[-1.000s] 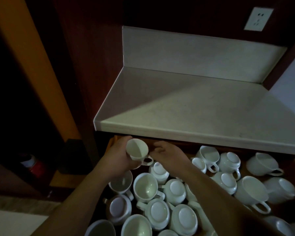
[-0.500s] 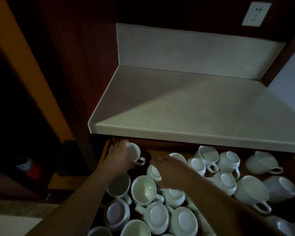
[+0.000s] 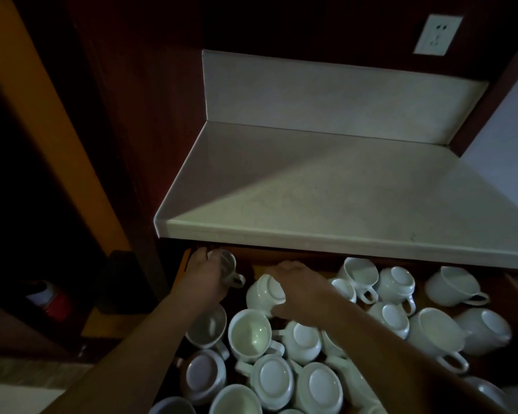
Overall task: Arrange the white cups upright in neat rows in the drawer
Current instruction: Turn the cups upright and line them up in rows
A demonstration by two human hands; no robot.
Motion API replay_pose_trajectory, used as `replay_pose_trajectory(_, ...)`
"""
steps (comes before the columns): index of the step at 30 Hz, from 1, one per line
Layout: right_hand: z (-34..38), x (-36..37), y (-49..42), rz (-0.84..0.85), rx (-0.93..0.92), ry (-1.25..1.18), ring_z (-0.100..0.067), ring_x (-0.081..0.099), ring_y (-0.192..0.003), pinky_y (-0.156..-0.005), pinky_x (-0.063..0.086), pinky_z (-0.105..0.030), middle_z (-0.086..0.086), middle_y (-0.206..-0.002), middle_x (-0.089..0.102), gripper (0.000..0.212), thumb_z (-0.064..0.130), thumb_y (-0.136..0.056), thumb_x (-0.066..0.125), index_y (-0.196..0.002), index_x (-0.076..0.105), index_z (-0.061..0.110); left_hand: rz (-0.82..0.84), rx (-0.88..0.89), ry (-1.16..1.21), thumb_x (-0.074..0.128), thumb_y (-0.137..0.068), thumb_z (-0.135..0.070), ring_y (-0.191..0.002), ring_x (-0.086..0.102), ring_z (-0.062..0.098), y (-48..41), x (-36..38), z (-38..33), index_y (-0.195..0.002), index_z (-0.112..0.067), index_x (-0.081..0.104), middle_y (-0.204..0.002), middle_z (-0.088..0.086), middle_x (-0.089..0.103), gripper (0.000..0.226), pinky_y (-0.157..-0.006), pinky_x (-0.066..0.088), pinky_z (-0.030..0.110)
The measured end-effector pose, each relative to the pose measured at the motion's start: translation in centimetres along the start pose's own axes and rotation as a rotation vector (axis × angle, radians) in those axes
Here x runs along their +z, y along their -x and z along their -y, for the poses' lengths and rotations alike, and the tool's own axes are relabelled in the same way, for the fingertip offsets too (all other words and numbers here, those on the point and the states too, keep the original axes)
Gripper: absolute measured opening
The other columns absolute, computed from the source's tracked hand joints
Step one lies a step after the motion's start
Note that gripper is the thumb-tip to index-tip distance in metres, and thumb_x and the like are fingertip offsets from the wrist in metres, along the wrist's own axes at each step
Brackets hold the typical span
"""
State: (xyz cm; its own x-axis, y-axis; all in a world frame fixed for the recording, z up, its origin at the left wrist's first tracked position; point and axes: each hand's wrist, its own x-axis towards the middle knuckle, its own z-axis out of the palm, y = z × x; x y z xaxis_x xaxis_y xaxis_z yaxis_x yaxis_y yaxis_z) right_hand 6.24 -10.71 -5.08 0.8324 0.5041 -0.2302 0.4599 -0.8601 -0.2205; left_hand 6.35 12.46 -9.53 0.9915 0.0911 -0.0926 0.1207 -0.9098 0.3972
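Note:
The open wooden drawer (image 3: 183,264) is full of several white cups, some upright, some upside down, some on their sides. My left hand (image 3: 204,273) grips one white cup (image 3: 229,268) at the drawer's back left corner, partly under the counter edge, its handle pointing right. My right hand (image 3: 299,288) grips a second, tilted cup (image 3: 263,294) just right of it, base facing me. An upright cup (image 3: 248,333) stands in front of both hands.
A pale countertop (image 3: 326,204) overhangs the back of the drawer. A dark wooden cabinet side (image 3: 144,144) rises on the left. More cups (image 3: 449,285) lie jumbled on the drawer's right side. A red-and-white can (image 3: 51,300) sits in the dark niche at left.
My left hand carried its cup back into the drawer's back left corner, under the counter edge. My right hand took hold of another cup and tilted it up.

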Motion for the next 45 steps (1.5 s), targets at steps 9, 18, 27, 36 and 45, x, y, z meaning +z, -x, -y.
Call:
replay_pose_trajectory(9, 1.5, -4.8, 2.2, -0.161, 0.035, -0.225, -0.011, 0.057, -0.115, -0.095, 0.047, -0.031, 0.012, -0.124, 0.060, 0.068, 0.052, -0.073, 0.085, -0.133, 0.058, 0.037, 0.246, 0.380, 0.260, 0.089, -0.081, -0.036, -0.117, 0.041, -0.028, 4.8, -5.8, -1.9, -0.145, -0.050, 0.043, -0.121, -0.056, 0.046, 0.080, -0.096, 0.026, -0.004)
replay_pose_trajectory(18, 3.1, -6.7, 3.3, -0.278, 0.255, -0.866, -0.020, 0.072, -0.091, -0.080, 0.060, -0.038, 0.000, -0.109, 0.075, 0.037, 0.049, -0.094, 0.070, -0.119, 0.073, 0.022, 0.228, 0.116, 0.816, 0.092, -0.065, -0.046, -0.103, 0.073, 0.011, 5.9, -5.5, -4.0, -0.124, -0.040, 0.065, -0.117, -0.010, 0.074, 0.064, -0.092, 0.062, 0.045)
replay_pose_trajectory(27, 4.4, -1.4, 5.3, -0.267, -0.141, -0.171, -0.010, 0.032, -0.144, -0.114, 0.038, -0.033, 0.013, -0.160, 0.030, 0.099, 0.060, -0.083, 0.073, -0.162, 0.017, 0.036, 0.413, -0.449, 1.312, 0.072, -0.092, -0.051, -0.093, 0.077, 0.042, 7.2, -4.9, -6.2, -0.117, -0.012, 0.069, -0.107, 0.023, 0.078, 0.046, -0.071, 0.063, 0.048)
replay_pose_trajectory(36, 3.5, 0.3, 2.3, -0.274, 0.203, -0.326, -0.016, 0.058, -0.124, -0.096, 0.053, -0.038, 0.009, -0.140, 0.053, 0.085, 0.061, -0.077, 0.076, -0.147, 0.036, 0.033, 0.204, -0.281, 0.894, 0.049, -0.103, -0.059, -0.100, 0.066, 0.031, 7.5, -6.9, -6.9, -0.090, -0.027, 0.055, -0.093, 0.001, 0.071, 0.036, -0.099, 0.050, 0.039)
replay_pose_trajectory(45, 3.3, 1.4, -0.7, -0.245, 0.423, -0.476, -0.014, 0.061, -0.098, -0.066, 0.046, -0.025, 0.006, -0.123, 0.064, 0.079, 0.057, -0.072, 0.083, -0.134, 0.044, 0.026, 0.151, 0.276, -0.341, 0.064, -0.094, -0.038, -0.115, 0.061, 0.025, 0.3, -3.6, 1.0, -0.117, -0.026, 0.070, -0.125, 0.003, 0.067, 0.027, -0.103, 0.048, 0.041)
